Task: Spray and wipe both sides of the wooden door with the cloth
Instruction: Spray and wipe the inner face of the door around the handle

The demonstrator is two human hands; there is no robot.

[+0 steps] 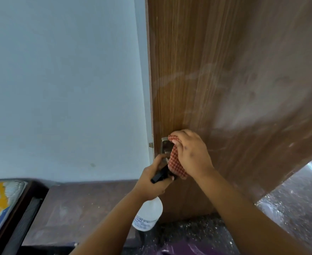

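With the right hand (190, 153) bunching the checked cloth (176, 164) over the metal handle plate (164, 145) at the wooden door (225, 80)'s edge and the left hand (154, 181) gripping the spray bottle (147, 214), the cloth could snag there.

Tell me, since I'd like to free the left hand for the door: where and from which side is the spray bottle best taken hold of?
Probably grip the spray bottle round its white body, coming from below. It hangs nearly upright with the body bare, while the left hand already wraps the neck below the black trigger head, and the right hand with the checked cloth crowds that spot.
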